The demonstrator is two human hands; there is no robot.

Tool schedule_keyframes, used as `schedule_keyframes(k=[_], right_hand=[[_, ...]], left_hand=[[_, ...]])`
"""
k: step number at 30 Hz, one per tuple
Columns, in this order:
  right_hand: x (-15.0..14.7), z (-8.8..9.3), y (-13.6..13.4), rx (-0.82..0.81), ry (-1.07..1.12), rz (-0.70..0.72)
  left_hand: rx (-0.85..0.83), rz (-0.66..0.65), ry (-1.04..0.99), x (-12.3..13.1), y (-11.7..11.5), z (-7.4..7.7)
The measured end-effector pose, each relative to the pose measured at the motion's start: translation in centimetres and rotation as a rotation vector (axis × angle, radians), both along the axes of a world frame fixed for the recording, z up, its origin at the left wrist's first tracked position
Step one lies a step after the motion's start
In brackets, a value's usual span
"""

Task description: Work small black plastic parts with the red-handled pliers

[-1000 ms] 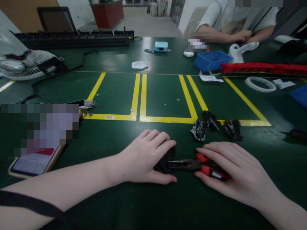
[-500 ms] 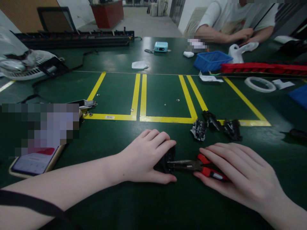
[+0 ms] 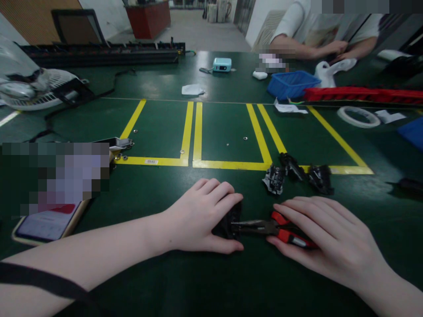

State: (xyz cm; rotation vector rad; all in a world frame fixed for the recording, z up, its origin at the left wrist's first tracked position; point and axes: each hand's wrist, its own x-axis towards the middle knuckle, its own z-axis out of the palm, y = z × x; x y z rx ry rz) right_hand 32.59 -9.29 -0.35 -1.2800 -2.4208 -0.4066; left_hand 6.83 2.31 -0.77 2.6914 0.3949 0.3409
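Observation:
My left hand (image 3: 206, 218) is closed around a black plastic part (image 3: 233, 220) on the green table, its fingers hiding much of it. In my right hand (image 3: 337, 242) are red-handled needle-nose pliers (image 3: 280, 229), pointing left. Their dark jaws reach the right side of the part, between my left thumb and index finger; whether the tips grip anything is too dark to tell. Beyond my hands lie similar black parts: one with silvery edges (image 3: 274, 179), a second (image 3: 292, 166) behind it, and a third (image 3: 320, 178) to the right.
Yellow tape (image 3: 231, 165) marks rectangles on the table. At the left lies a phone (image 3: 46, 226); several small metal rings lie near it. A blue basket (image 3: 292, 83), a red strip (image 3: 363, 93) and a tape roll (image 3: 358, 116) are at the far right. Opposite sits a person (image 3: 304, 31).
My right hand and the pliers have shifted very slightly. My left hand and the black part look unmoved.

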Motion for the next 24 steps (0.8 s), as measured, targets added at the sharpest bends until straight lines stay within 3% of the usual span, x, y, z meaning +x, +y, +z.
schedule_keyframes(k=[14, 24], right_hand=[[0.10, 0.45, -0.29, 0.124, -0.141, 0.024], [0.09, -0.38, 0.14, -0.035, 0.044, -0.016]], left_hand=[[-0.007, 0.011, 0.031, -0.05, -0.11, 0.46], [0.001, 0.012, 0.024, -0.03, -0.11, 0.27]])
